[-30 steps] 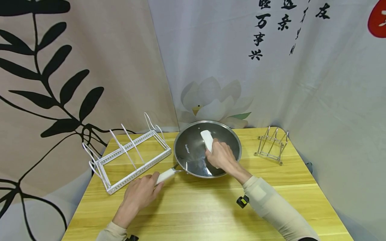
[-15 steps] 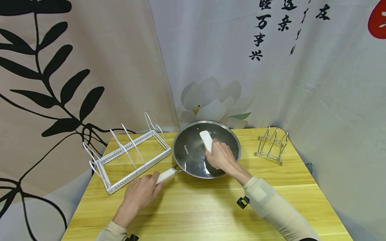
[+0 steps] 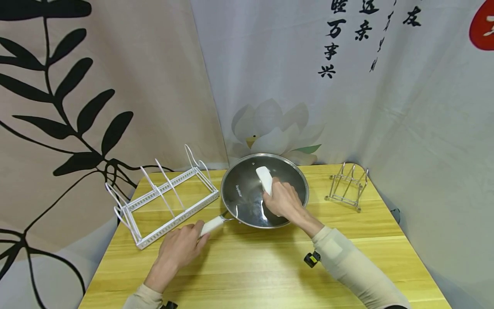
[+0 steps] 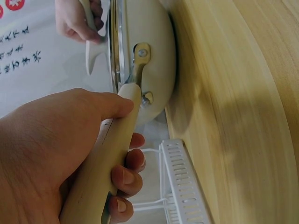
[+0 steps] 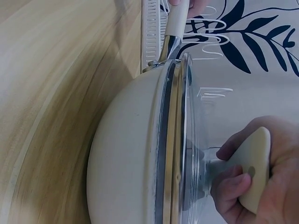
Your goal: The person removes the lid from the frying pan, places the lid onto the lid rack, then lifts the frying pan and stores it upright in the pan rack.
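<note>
A cream wok-like pan point(image 4: 154, 56) stands on the wooden table, covered by a glass lid point(image 3: 247, 210) with a metal rim. My left hand point(image 3: 181, 245) grips the pan's pale handle point(image 4: 103, 161), fingers wrapped beneath it and thumb along the top, as the left wrist view shows. My right hand point(image 3: 284, 199) holds the lid's white knob point(image 5: 258, 163), fingers curled under its flat, elongated top. In the right wrist view the lid sits at the pan's rim. The inside of the pan looks dark through the glass.
Left of the pan a white wire rack point(image 3: 173, 201) with upright prongs lies close to its side. A small metal wire stand point(image 3: 347, 186) is at the right of the wooden table point(image 3: 262, 274). A printed curtain point(image 3: 270, 86) hangs right behind the table.
Both hands keep their holds on the handle and the lid knob. The pan and lid have stayed in nearly the same place, with only a very slight shift.
</note>
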`<state>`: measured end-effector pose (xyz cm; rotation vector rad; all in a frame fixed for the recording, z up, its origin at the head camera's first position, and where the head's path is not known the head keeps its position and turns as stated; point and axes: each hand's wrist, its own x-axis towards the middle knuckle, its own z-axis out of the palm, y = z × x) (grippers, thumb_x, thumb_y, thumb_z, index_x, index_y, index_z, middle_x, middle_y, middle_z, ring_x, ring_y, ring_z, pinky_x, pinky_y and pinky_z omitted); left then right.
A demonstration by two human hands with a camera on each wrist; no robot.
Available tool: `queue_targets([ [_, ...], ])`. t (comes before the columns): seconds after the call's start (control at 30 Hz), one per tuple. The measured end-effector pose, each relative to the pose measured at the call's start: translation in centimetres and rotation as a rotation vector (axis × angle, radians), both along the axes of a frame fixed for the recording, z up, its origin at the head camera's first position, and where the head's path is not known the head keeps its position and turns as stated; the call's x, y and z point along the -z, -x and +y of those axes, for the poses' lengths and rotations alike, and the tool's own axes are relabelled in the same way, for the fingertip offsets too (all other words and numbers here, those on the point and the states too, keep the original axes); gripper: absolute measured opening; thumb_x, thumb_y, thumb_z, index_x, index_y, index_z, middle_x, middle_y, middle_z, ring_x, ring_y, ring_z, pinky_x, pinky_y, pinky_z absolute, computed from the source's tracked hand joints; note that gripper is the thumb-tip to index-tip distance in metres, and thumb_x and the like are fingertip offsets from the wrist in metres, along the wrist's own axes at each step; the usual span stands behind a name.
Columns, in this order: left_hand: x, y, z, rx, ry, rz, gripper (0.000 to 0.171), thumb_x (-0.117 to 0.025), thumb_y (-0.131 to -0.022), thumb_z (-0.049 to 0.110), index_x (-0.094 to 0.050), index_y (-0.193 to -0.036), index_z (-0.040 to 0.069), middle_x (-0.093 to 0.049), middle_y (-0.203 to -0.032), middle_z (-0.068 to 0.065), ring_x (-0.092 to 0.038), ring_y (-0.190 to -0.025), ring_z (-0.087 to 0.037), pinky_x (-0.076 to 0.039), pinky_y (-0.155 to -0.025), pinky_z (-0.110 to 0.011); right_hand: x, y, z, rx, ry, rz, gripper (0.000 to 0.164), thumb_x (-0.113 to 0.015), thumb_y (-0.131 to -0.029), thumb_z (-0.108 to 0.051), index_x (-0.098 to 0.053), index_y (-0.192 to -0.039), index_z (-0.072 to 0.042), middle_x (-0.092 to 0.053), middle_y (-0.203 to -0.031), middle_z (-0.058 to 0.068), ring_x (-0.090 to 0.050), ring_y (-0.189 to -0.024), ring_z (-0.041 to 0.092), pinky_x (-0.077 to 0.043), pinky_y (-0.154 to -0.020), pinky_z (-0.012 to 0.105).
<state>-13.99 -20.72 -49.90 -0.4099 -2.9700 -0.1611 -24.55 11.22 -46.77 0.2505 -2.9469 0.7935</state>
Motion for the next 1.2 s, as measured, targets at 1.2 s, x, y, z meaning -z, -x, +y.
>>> queue_targets([
  [1.2,0.0,-0.1,0.0,0.009,-0.01,0.016,0.023,-0.069,-0.098,0.038,-0.06,-0.094,0.018,-0.047,-0.062,0.008,-0.039,-0.047,-0.008,-0.027,-0.039,-0.027,-1.1,-1.0,0.6,-0.001,0.07,0.014,0.025,-0.066,-0.092,-0.029,-0.057,-0.101,-0.007,-0.064,-0.077,0.01,-0.061,-0.059,0.023,-0.046,-0.046,0.031],
])
